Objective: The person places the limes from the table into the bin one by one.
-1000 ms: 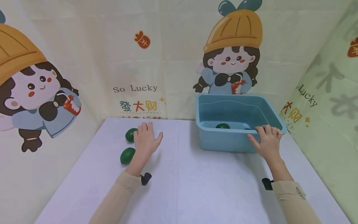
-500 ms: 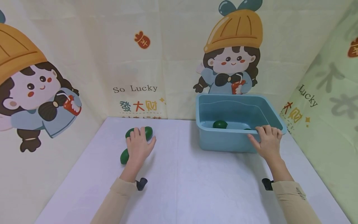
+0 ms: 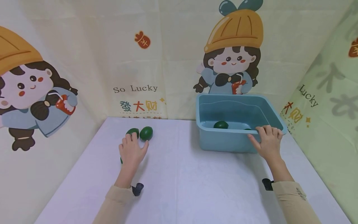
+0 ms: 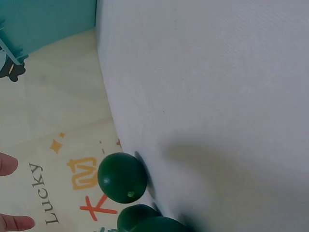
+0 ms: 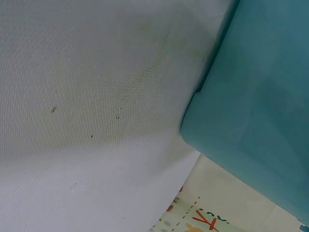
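My left hand [image 3: 131, 150] lies flat on the white table [image 3: 184, 186] with its fingers relaxed, holding nothing. Its fingertips [image 4: 6, 164] reach a dark green round fruit [image 3: 132, 132]. A second green fruit [image 3: 146, 133] lies just right of that one, and a third [image 3: 121, 160] is mostly hidden under the hand's left edge. In the left wrist view one fruit [image 4: 122, 177] shows whole, with two more crowded below it. My right hand [image 3: 267, 140] grips the near rim of the blue tub [image 3: 223, 141], fingers curled over the edge. A green fruit [image 3: 221, 125] lies inside.
Printed cartoon cloth forms walls behind the table and on both sides. The tub stands at the back right against the rear cloth; its wall [image 5: 260, 106] fills the right wrist view. Another dark fruit [image 3: 247, 128] just shows above the tub's near rim.
My left hand has drawn back toward me and to the left, uncovering a green fruit that now lies beside the far one. The right hand has not moved.
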A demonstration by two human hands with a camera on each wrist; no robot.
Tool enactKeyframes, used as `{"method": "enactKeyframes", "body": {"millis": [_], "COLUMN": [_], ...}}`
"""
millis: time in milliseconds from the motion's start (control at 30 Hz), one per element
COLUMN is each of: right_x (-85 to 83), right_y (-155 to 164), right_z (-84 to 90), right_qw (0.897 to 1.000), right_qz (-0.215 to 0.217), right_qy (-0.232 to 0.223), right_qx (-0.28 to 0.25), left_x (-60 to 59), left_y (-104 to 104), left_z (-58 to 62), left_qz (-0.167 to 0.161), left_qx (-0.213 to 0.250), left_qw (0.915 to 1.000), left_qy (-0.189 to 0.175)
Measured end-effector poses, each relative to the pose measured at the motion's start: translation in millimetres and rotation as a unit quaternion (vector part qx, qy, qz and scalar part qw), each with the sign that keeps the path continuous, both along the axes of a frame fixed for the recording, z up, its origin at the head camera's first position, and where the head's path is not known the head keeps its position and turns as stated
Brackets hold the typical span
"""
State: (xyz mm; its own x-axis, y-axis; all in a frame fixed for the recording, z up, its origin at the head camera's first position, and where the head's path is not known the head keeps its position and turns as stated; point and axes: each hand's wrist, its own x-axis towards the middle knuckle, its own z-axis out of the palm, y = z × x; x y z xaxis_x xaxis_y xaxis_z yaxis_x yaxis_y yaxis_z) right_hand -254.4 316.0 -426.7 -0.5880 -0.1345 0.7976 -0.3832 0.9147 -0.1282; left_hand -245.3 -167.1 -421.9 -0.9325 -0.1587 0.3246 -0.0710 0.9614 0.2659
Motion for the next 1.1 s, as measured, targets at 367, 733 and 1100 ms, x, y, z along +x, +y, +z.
{"method": "enactKeyframes", "body": {"millis": [367, 733, 1100], "right_x": [0.3, 0.2, 0.7], "right_y": [0, 0, 1], "right_z": [-0.1, -0.2, -0.9], "right_qw": [1.000, 1.000, 1.000], "right_qz": [-0.001, -0.001, 0.002], "right_qy": [-0.001, 0.001, -0.007], "right_qx": [0.000, 0.000, -0.004], "left_x": [9.1, 18.4, 25.5], "left_y": [-12, -26, -36], "left_z": [-6.9, -15.5, -24.6], "left_qz": [0.022, 0.040, 0.052], "left_qx": [0.017, 0.041, 0.053], "left_qw": [0.9996, 0.9978, 0.9966], "left_qy": [-0.010, -0.032, -0.036]}}
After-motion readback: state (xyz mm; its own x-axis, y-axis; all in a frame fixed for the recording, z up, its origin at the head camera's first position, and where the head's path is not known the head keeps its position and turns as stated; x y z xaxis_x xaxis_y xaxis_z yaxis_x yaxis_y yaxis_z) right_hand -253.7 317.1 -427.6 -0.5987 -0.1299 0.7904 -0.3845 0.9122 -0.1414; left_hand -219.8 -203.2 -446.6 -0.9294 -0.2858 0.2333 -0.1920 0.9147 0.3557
